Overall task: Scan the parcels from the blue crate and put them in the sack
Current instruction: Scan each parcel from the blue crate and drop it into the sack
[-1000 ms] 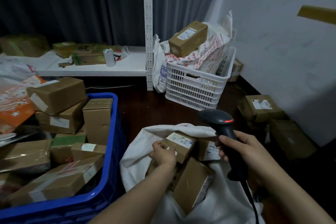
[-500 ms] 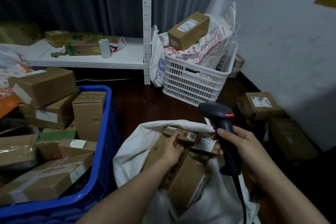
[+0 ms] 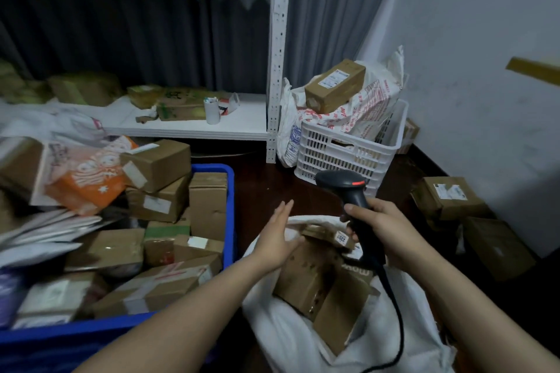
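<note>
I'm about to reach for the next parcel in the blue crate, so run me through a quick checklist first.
1. Left hand free: ok, open, holding nothing.
2. Scanner gripped in right hand: ok.
3. Parcels waiting in blue crate: ok, many.
4. Sack mouth open: ok, boxes show inside.
5. Cable clear of sack: not ok, it drapes across it.

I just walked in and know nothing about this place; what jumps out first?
A blue crate on the left, heaped with cardboard parcels and an orange mailer. In the middle, the right hand grips a black scanner with a red light above a white sack of boxes, while the left hand hovers open over it.
</note>
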